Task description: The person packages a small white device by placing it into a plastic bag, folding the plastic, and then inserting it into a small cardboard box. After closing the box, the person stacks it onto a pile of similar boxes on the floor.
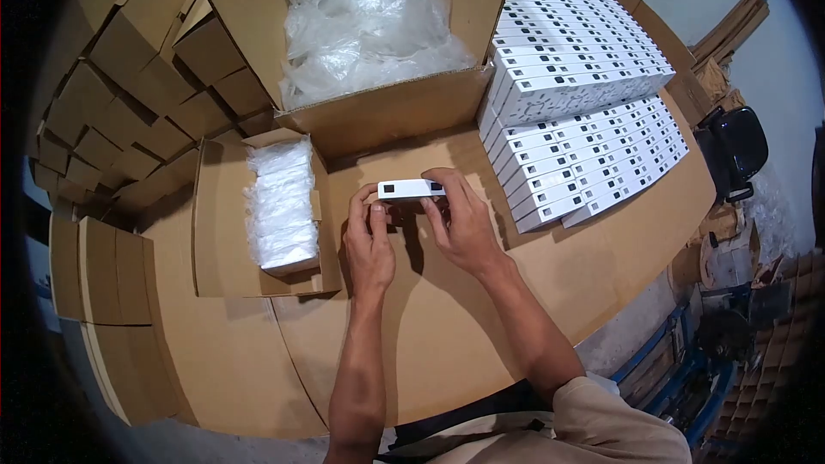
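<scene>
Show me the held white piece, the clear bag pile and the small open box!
White piece (406, 190): head view, middle of long side.
Clear bag pile (369, 34): head view, heap's middle.
Small open box (222, 232): head view, left flap.

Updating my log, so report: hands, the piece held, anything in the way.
Left hand and right hand gripping white box, one at each end. Box raised over cardboard. Nothing seen blocking it.

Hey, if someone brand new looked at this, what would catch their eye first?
Probably the big stack of white pieces in tight rows at the upper right, dotted with dark squares. Next, the heap of clear plastic bags in the open carton at top centre. Then the single white piece mid-picture, held between the left hand and right hand.
</scene>
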Available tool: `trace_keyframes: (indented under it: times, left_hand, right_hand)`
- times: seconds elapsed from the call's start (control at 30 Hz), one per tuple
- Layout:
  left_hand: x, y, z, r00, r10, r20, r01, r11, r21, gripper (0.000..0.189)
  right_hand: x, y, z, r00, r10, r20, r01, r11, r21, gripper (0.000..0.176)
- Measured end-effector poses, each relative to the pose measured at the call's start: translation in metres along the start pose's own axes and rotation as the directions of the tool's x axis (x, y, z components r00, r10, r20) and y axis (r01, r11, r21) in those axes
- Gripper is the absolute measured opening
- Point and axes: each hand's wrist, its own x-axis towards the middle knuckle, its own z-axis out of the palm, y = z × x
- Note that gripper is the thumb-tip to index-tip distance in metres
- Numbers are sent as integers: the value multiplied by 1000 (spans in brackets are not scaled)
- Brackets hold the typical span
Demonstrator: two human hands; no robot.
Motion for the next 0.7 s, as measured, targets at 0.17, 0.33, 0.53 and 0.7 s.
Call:
trace_keyframes:
  times: [0.17, 0.33, 0.53, 0.7]
  left_hand:
    - [10, -18, -7, 997, -35, 63, 52, 950, -308, 23]
    - [8, -22, -1, 998, 30, 53, -17, 971, -239, 29]
    - [7, -21, 2, 996, 90, 28, -84, 983, -163, 40]
    - [7, -22, 0, 998, 65, 23, -61, 986, -155, 45]
  right_hand:
    - [-4, 24, -2, 991, -133, 16, 131, 987, 93, 31]
    - [-7, 24, -1, 986, 127, 106, -152, 947, 284, 24]
    - [-8, 35, 7, 966, 230, 115, -256, 891, 376, 33]
    - [-4, 29, 0, 961, 248, 125, -275, 912, 304, 40]
